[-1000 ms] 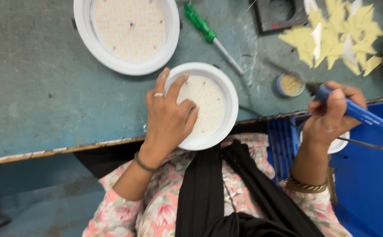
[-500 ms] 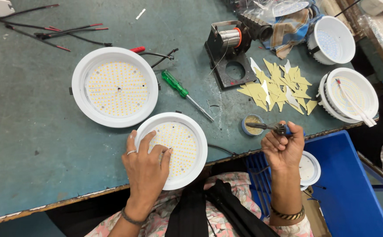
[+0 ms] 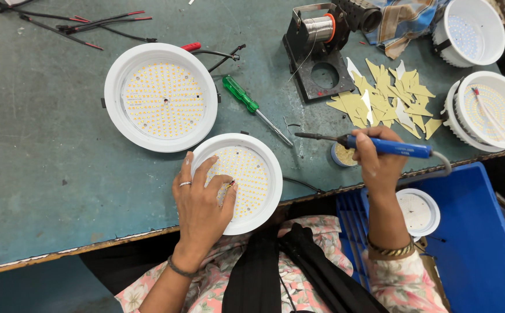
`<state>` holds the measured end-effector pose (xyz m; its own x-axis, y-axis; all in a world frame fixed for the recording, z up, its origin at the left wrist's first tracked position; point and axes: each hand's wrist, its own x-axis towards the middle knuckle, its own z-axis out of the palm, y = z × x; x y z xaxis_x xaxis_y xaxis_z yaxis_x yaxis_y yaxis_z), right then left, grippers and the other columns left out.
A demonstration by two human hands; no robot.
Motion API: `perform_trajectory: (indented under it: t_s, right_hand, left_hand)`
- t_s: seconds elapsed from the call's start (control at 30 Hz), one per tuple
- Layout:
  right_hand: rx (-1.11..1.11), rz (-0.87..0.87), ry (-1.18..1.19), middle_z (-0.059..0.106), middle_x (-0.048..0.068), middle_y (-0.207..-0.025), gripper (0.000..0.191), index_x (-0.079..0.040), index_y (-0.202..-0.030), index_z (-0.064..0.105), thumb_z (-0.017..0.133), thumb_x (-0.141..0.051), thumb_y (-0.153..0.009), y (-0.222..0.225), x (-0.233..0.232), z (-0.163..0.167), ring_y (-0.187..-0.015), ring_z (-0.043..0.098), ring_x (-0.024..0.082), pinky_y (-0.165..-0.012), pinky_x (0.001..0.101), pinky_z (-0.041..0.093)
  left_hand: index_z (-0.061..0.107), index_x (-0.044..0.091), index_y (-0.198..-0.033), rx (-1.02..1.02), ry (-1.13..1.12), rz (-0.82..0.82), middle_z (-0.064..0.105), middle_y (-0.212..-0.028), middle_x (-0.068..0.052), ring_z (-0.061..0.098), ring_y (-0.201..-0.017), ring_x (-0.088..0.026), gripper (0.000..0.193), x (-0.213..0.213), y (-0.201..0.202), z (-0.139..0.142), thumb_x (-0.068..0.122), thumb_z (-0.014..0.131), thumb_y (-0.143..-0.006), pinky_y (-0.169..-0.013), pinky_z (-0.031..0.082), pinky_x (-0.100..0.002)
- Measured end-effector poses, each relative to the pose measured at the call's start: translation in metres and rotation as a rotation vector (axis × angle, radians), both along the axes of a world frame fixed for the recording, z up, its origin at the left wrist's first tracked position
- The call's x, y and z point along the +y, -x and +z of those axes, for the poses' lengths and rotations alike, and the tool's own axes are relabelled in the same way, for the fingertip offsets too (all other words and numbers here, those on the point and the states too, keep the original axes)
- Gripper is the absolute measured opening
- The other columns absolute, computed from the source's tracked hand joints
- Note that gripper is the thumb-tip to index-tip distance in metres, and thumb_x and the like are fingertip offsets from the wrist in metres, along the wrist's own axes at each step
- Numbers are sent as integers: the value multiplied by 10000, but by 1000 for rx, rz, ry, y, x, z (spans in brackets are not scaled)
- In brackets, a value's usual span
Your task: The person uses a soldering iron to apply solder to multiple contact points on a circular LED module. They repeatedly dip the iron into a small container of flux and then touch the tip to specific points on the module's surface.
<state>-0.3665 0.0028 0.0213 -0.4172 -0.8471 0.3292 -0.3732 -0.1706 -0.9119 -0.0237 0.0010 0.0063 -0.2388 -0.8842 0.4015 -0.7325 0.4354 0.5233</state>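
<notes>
My left hand [image 3: 200,200] lies on a small round white light panel [image 3: 246,174] at the table's near edge, fingers spread over its dotted face; a thin red and black wire end sticks out by the fingertips. My right hand [image 3: 377,165] grips a blue-handled soldering iron [image 3: 380,145], its dark tip pointing left above the table, apart from the panel. A small round tin [image 3: 340,155] sits just under the iron. A larger round white light panel [image 3: 161,97] lies behind the small one.
A green-handled screwdriver [image 3: 252,107] lies between the panels. A black stand with a solder spool [image 3: 319,52] stands at the back, yellow paper scraps [image 3: 385,98] beside it. More white light housings [image 3: 490,110] sit at the right. A blue crate [image 3: 472,243] holds a small white disc [image 3: 417,211].
The view has shifted and pulled back. My right hand has lifted the soldering iron from the table's edge to above the tin, tip pointing left. My left hand stays on the small panel.
</notes>
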Motion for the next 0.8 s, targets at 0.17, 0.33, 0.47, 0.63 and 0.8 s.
perform_trajectory:
  t_s: [0.17, 0.33, 0.47, 0.63, 0.8]
  right_hand:
    - [60, 71, -29, 641, 42, -727, 140, 41, -997, 703, 664, -93, -993, -4, -17, 10, -605, 598, 74, -553, 196, 447]
    - [115, 78, -72, 647, 24, -747, 125, 27, -975, 713, 672, -91, -982, -6, -27, 15, -593, 591, 64, -540, 197, 439]
    - [108, 97, -104, 653, 16, -755, 125, 17, -976, 718, 685, -103, -985, -7, -33, 18, -592, 579, 55, -537, 195, 429]
    - [208, 110, -90, 654, 19, -743, 121, 16, -957, 716, 698, -101, -982, -8, -41, 24, -593, 592, 60, -544, 201, 444]
    - [219, 121, -114, 649, 18, -719, 121, 14, -927, 718, 697, -98, -968, -10, -48, 31, -575, 591, 64, -524, 207, 441]
  left_hand:
    - [761, 134, -947, -16, -6, 6, 587, -1388, -123, 355, -1431, -459, 152, 0, 0, 0, 233, 749, -832, -1108, 288, -593]
    - [765, 141, -933, -4, -11, 4, 594, -1376, -119, 358, -1432, -455, 138, 0, 0, -1, 229, 755, -828, -1100, 301, -586]
    - [766, 142, -925, -3, -8, 5, 597, -1367, -123, 362, -1428, -457, 133, 0, 0, 0, 228, 757, -825, -1092, 305, -584]
    - [767, 141, -921, 0, -6, 7, 599, -1362, -124, 363, -1427, -460, 129, 0, 1, 0, 227, 757, -825, -1085, 306, -582]
    - [765, 134, -924, 3, 5, 8, 602, -1366, -125, 362, -1432, -459, 130, 1, 1, 0, 229, 753, -837, -1086, 307, -580]
